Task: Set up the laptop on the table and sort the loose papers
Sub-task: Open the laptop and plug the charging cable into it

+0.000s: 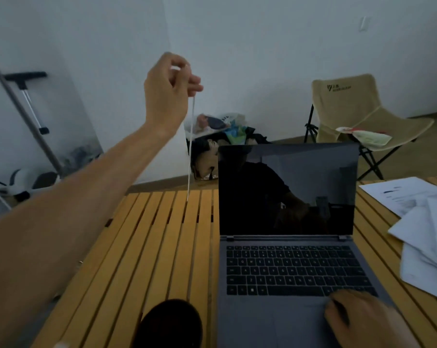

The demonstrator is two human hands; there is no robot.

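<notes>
Plain white walls (262,46) in dim light, wooden floor (428,136), tan folding chair (350,106) in the corner, full bags (220,136) by the wall, yellow slatted table (149,247) in front

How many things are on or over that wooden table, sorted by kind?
Laptop: 1, open, screen dark
White cable: 1, hanging from the left hand, lower end at the table
Loose papers: 1 overlapping pile; sheets too jumbled to count
Dark round object at the near edge: 1, unclear what it is
Hands: 2, the right hand resting on the laptop
Total: 6
</notes>
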